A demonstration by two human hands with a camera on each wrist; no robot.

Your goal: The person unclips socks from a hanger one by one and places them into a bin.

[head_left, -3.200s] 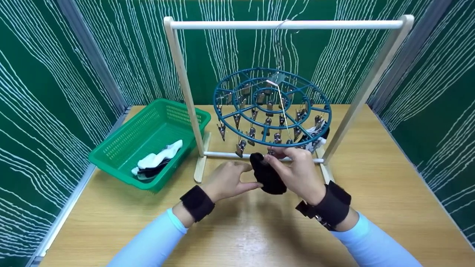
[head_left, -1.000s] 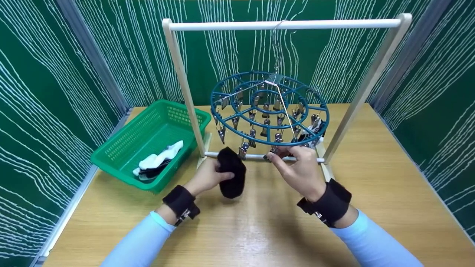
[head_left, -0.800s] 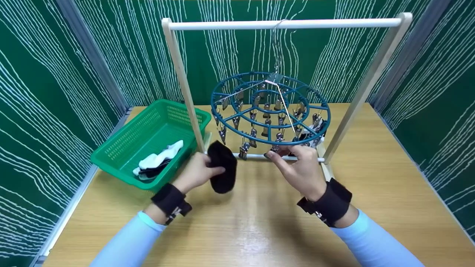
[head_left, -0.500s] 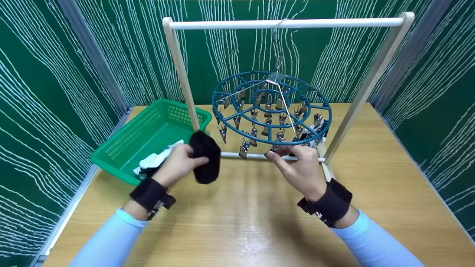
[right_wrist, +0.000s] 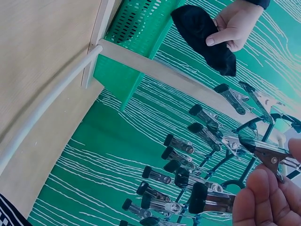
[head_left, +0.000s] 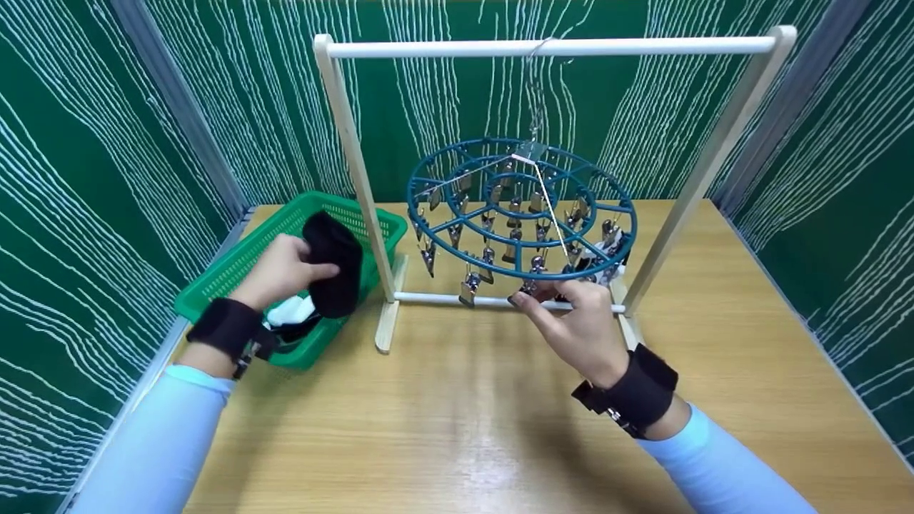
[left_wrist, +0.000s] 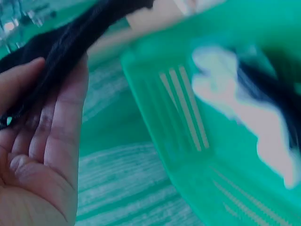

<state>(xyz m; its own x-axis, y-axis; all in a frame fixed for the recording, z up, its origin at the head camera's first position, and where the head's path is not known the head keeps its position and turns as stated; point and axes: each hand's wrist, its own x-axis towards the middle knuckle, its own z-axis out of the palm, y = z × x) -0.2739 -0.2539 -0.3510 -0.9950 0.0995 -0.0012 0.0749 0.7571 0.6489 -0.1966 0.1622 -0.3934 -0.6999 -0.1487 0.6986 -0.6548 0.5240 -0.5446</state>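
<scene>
In the head view the left hand sits at the left of the frame, above the green basket, with its fingers and thumb curled round a black sock. The sock hangs down from the hand over the basket's near right part, close to the left post of the wooden rack. The left wrist view shows the sock lying across the fingers at the upper left, with the basket blurred below and to the right. Inside the basket lie a white sock and some darker cloth under it.

The right hand is in the lower middle of the head view, raised to the near edge of the round blue clip hanger, which hangs by a hook from the rack's top bar. Its thumb and fingers pinch a metal clip on the hanger's outer ring. In the right wrist view the fingertips at the lower right hold that clip, with rows of other clips beside it. A black and white sock is pinned at the hanger's right edge. The rack stands on the wooden bench, and green patterned walls close it in.
</scene>
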